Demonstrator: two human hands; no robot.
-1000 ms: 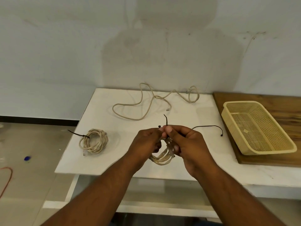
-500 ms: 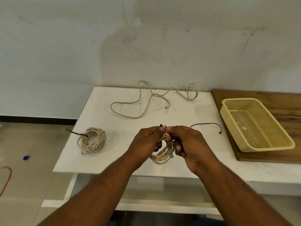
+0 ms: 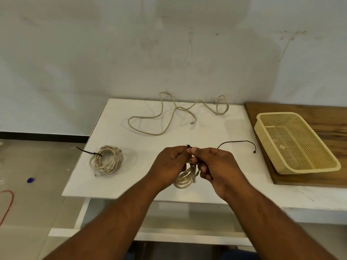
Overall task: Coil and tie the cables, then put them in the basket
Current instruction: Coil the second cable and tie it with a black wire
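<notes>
As curled fingers (image 3: 195, 150) pinch the tie (image 3: 188, 146), cable coil (image 3: 183, 182) dangling below

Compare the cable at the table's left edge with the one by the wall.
The left cable is tightly coiled; the wall cable sprawls in loose loops. The left cable carries a black tie; the wall cable has none. Both are beige and lie on the table.
</notes>
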